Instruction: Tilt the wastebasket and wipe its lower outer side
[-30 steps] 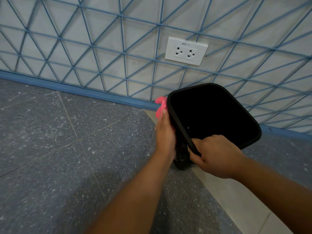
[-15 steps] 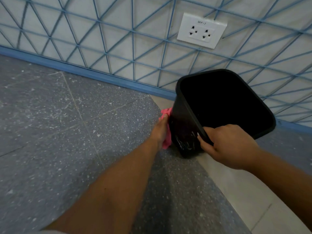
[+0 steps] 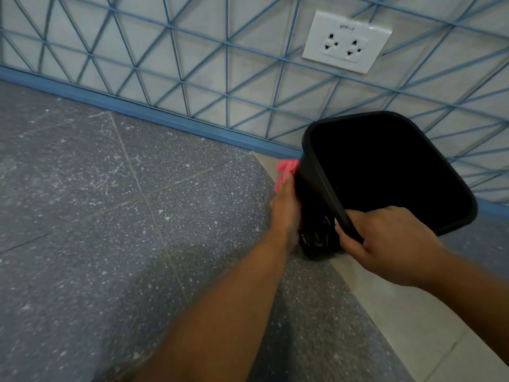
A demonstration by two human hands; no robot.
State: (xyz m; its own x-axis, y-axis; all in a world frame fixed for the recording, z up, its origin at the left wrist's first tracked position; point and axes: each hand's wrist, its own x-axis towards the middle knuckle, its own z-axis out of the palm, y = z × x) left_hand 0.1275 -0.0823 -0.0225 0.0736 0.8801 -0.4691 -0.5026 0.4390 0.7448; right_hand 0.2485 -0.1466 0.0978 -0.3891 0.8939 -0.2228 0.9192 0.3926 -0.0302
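The black bin (image 3: 385,175) sits at the right of the frame, tipped toward me with its open mouth facing up and to the right, its base down by the seam where the speckled grey floor (image 3: 110,216) meets a pale strip of tile (image 3: 399,312), close to the blue skirting (image 3: 165,119). I judge it a light thing, thin moulded plastic, stiff at the rolled rim but likely to flex a little in the flat walls, and smooth enough to slide under a wet palm. The rim is the sure place to take it, and that is where my right hand (image 3: 385,241) has it: fingers curled over the near corner of the lip, thumb on the outside, wrist bent a little downward, forearm coming in from the lower right edge. My left hand (image 3: 286,208) lies flat against the bin's left outer wall with fingers straight and close together, pressing a pink cloth (image 3: 286,168) to the plastic; only a crumpled tuft of the cloth shows past my fingertips. The cloth looks soft and limp, so it needs the whole flat of the hand behind it rather than a pinch. My left forearm runs up from the bottom centre of the frame, nearly straight. Above, at the upper right, a white double socket (image 3: 345,41) is set in the wall behind a blue wire lattice (image 3: 192,64).
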